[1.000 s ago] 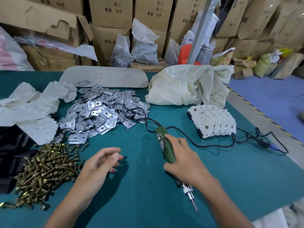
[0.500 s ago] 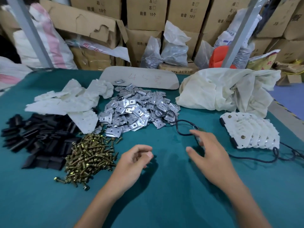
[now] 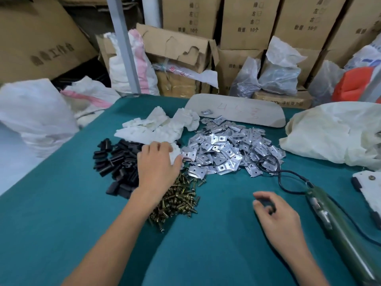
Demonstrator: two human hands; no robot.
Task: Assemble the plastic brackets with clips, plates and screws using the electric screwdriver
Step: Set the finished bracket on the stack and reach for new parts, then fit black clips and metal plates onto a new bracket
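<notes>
Progress partial: screw-fitted white brackets (image 3: 369, 188) right of brass screw pile (image 3: 179, 201); left hand (image 3: 156, 166) grips loose white plastic bracket (image 3: 174, 151) behind it, right hand (image 3: 278, 217) slack, empty.

The bench (image 3: 206, 254) is covered in teal felt. At ten o'clock lies a heap of black clips (image 3: 117, 162), touching a pile of white plastic brackets (image 3: 152, 131) at eleven. Brass screws (image 3: 177, 201) are heaped near the middle. Silver plates (image 3: 222, 149) spread out at twelve to one. Beyond them a beige oblong board (image 3: 247, 114) lies at the far edge. A crumpled cream bag (image 3: 329, 133) sits at two, white bracket assemblies (image 3: 369, 188) at three, and a green electric screwdriver (image 3: 334, 223) at four. Its black cord (image 3: 274, 168) loops onto the plates.
</notes>
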